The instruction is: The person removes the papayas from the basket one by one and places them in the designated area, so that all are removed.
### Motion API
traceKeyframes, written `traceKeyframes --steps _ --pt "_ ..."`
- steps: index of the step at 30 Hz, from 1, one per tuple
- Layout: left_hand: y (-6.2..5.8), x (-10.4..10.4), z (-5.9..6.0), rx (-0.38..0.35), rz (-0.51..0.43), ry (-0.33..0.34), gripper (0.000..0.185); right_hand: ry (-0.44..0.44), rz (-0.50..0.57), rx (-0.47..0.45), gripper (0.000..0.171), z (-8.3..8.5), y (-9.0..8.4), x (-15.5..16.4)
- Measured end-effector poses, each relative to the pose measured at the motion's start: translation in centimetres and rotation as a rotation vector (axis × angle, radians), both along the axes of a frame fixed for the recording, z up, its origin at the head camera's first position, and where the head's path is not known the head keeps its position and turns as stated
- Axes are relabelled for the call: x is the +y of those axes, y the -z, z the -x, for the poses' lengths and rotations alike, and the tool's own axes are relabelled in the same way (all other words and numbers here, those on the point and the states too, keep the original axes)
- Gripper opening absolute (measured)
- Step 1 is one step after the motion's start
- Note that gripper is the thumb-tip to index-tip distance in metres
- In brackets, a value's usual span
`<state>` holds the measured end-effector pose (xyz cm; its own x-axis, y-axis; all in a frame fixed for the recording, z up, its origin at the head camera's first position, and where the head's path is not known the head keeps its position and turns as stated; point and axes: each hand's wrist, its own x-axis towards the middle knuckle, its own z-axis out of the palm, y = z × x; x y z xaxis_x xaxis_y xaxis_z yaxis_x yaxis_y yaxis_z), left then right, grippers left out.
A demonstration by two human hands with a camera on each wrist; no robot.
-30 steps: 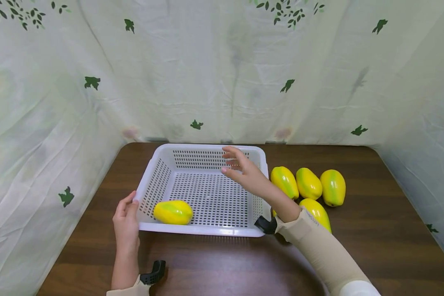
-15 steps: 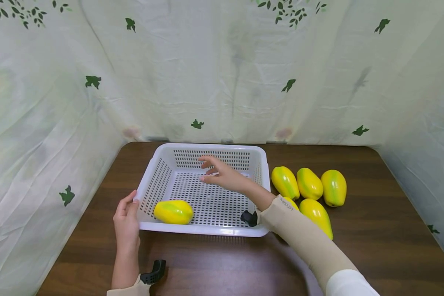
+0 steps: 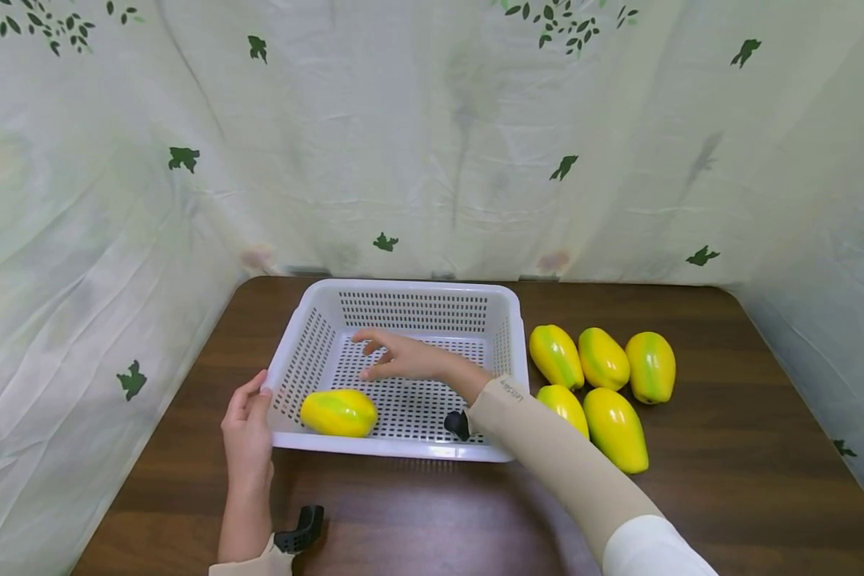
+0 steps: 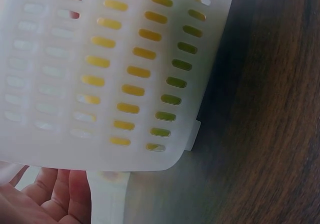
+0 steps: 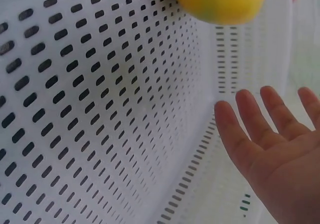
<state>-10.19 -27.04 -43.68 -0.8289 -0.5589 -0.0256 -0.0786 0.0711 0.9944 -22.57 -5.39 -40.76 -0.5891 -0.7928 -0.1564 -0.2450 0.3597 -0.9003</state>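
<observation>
A white perforated plastic basket [image 3: 432, 450] is on the table, with one glossy yellow-green papaya [image 3: 339, 413] lying in its front left corner. My left hand [image 3: 247, 428] grips the basket's left rim; in the left wrist view its curled fingers [image 4: 75, 196] show at the rim, and the papaya's colour shows through the wall slots. Over the basket floor, just behind and right of that papaya, hovers my right hand [image 3: 403, 358], holding nothing. Its fingers [image 5: 255, 116] are spread and apart from the fruit in the right wrist view.
Several more papayas [image 3: 615, 430] lie grouped on the brown wooden table [image 3: 734, 448], right of the basket and close to its right wall. A pale curtain [image 3: 432, 144] with leaf prints hangs behind and at both sides.
My right hand has moved left and toward the front, from the basket's right side to near the papaya inside. The left hand, basket and fruit stay in place.
</observation>
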Motion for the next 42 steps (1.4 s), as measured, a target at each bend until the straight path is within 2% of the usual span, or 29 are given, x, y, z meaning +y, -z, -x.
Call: traceKeyframes --steps 8,14,17,25,28,34,42 --pt "-0.1 0.1 0.1 -0.008 0.002 0.0 0.037 -0.121 -0.143 0.07 0.061 0.1 0.9 -1.9" --pt "0.0 0.1 0.0 -0.007 0.0 0.0 0.036 -0.158 -0.255 0.04 0.06 -0.4 0.9 -2.8" --pt "0.0 0.1 0.0 -0.007 0.003 0.003 0.037 -0.171 -0.277 0.009 0.059 -0.6 0.9 -3.0" --pt "0.0 0.1 0.1 -0.01 0.009 0.003 0.038 -0.189 -0.284 -0.139 0.057 -0.7 1.1 -3.2" --pt "-0.1 0.1 0.1 -0.01 0.013 0.003 0.038 -0.193 -0.27 -0.167 0.056 -0.8 1.1 -3.3" --pt "0.0 0.1 0.1 -0.015 0.019 0.007 0.038 -0.192 -0.246 -0.171 0.055 -0.8 1.0 -3.1" --pt "-0.1 0.1 0.1 -0.017 0.023 0.007 0.038 -0.166 -0.157 -0.148 0.056 -0.7 0.8 -2.3"
